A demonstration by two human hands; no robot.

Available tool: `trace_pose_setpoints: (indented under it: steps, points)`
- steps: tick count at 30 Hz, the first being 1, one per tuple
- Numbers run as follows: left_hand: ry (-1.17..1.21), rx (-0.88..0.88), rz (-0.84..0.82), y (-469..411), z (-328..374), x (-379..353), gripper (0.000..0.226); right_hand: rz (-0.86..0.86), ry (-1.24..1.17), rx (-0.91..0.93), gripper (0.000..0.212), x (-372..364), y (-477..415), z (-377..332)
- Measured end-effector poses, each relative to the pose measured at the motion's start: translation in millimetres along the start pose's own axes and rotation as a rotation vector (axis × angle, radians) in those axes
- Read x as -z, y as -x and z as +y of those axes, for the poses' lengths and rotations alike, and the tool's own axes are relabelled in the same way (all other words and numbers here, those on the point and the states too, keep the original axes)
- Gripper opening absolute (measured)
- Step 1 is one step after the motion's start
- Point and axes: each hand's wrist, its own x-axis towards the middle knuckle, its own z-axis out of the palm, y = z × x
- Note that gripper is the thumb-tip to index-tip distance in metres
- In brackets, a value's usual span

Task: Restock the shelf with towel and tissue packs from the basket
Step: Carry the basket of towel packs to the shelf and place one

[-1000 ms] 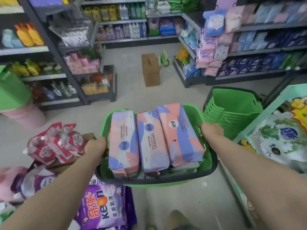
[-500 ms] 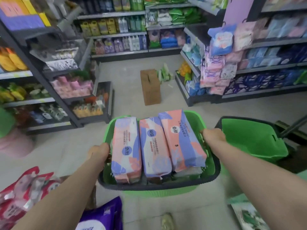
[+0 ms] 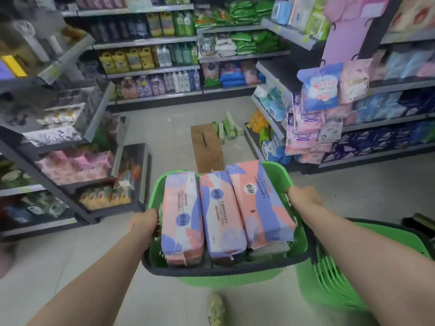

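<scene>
Towel packs (image 3: pixel 223 215), three in pink and purple wrap, lie side by side on top of the load in the green basket (image 3: pixel 211 270), which is carried in the air above the floor (image 3: pixel 164 128). The left hand (image 3: pixel 147 223) and right hand (image 3: pixel 303 196) each hold a side rim, the grip of both curled round the edge. The packs ride higher than the rim and the rightmost lies tilted, so a jolt or a tip of the basket could probably slide one out. A brown box (image 3: pixel 207 147) and loose green packs (image 3: pixel 226 130) lie on the floor straight ahead, a likely thing to trip on or bump. A stack of baskets (image 3: pixel 329 278) stands just beside the right arm. The room is a shop aisle, with stocked shelves (image 3: pixel 153 71) on both sides and along the far wall.
</scene>
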Motion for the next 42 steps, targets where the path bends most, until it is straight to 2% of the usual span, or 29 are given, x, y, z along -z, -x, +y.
trace_pose_setpoints:
  steps: [9,15,24,30,34,37,42]
  points:
    - [-0.102,-0.068,-0.002,-116.1,150.2,-61.3,0.027,0.081,-0.044,-0.045,0.041,-16.0,-117.0,-117.6]
    - [-0.151,-0.146,0.005,-172.6,232.2,-120.1,0.038,0.120,-0.134,-0.080,0.043,-15.3,-196.2,-164.1]
    - [-0.223,-0.137,-0.070,-266.0,342.7,-229.5,0.032,0.091,-0.085,-0.094,0.030,-15.7,-348.3,-231.4]
    - [-0.368,-0.162,-0.140,-312.6,408.7,-294.2,0.034,0.101,-0.064,-0.230,0.043,-10.9,-427.6,-257.8]
    - [-0.405,-0.221,-0.188,-329.8,451.9,-329.8,0.019,0.104,-0.088,-0.287,0.038,-4.8,-463.8,-270.5]
    - [-0.411,-0.232,-0.229,-344.8,481.0,-356.5,0.018,0.107,-0.108,-0.322,0.039,-2.0,-489.4,-277.3]
    - [-0.506,-0.288,-0.323,-388.9,526.3,-402.0,0.024,0.094,-0.068,-0.418,0.043,-18.0,-556.6,-246.3]
